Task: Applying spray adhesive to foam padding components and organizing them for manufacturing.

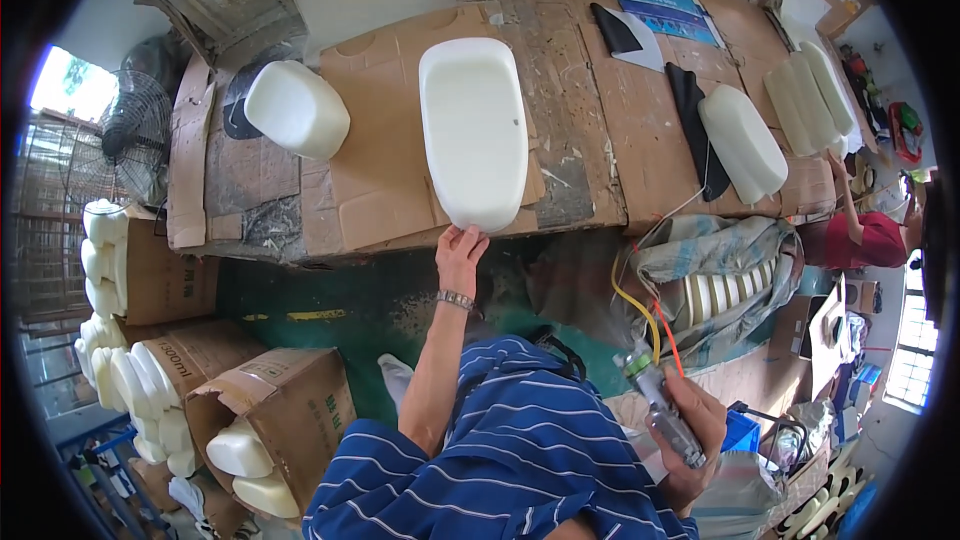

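A long white moulded piece [474,135], shallow like a tray with rounded corners and one small dark mark, lies on brown cardboard [380,170] on the bench. My left hand [462,252] has its fingers and thumb closed on the near end of this piece, at the bench's front edge. Low on the right, my right hand [695,425] grips a metal spray gun [660,402] by its body, apart from the piece. A yellow hose [640,305] and an orange hose [668,335] run up from the gun.
Another white moulded piece [297,110] sits to the left on the bench; a cream one [742,145] lies right, beside black sheet material [690,125]. Cardboard boxes [285,410] with white pieces stand lower left. A fan [135,125] is far left. Another person [865,237] works far right.
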{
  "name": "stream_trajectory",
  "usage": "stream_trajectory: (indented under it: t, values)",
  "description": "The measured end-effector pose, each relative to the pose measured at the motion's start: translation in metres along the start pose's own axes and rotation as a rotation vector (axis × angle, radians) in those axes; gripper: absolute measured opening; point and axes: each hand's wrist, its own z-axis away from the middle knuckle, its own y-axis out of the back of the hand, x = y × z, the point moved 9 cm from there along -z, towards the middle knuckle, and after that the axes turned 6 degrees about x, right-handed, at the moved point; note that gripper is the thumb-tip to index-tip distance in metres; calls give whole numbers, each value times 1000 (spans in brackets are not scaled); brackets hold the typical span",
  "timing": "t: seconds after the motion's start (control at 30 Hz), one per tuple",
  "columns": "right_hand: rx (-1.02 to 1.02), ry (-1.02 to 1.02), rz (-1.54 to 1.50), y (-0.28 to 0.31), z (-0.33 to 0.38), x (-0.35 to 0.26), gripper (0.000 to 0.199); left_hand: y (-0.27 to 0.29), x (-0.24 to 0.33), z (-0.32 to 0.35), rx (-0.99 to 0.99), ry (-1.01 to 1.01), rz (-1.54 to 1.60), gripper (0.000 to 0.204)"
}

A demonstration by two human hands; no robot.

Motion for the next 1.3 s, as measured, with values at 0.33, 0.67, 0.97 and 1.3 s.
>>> stream_trajectory:
  t: [0.33,0.67,0.97,1.3]
  values:
    - [34,57,-11,2,-1,-4,54,1,-1,-3,-18,-28,42,40]
    - [-59,34,26,5,6,1,59,2,-1,-2,-13,-21,77,37]
    - [194,-123,286,20,-3,0,54,-2,-2,-5,-23,-6,117,36]
    - [196,-70,187,-2,-14,-1,59,-55,50,5,-319,-12,367,47]
